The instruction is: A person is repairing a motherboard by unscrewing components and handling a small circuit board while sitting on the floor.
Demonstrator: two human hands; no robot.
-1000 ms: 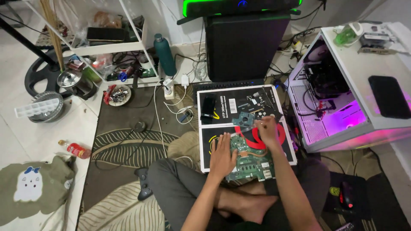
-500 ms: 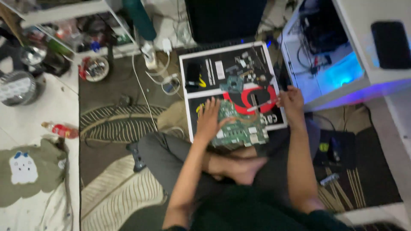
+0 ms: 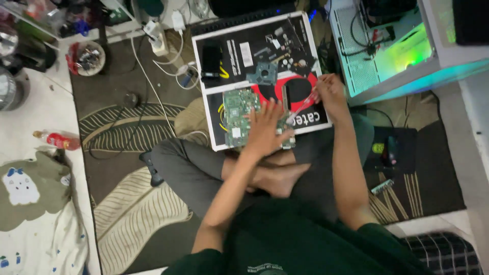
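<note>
Flat black box [image 3: 265,66] with white border, lying far centre on the rug, printed with a red ring, yellow strokes and white lettering. White rectangular label [image 3: 246,54] on its far half. Small red-labelled bottle [image 3: 57,140] lying at left on the pale floor. Dark rectangular screen [image 3: 469,20] at far right, on the white worktop.

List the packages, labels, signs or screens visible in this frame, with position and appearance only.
Flat cardboard box: on the rug before the person, under the left hand; rectangular, black with white border, red and yellow graphics, white sticker.
Green circuit board: on the box, beneath the left hand.
Plastic bottle: lying at left; red label.
Computer case: top right; white, green-lit inside.
Right hand: grips a red-handled screwdriver.
</note>
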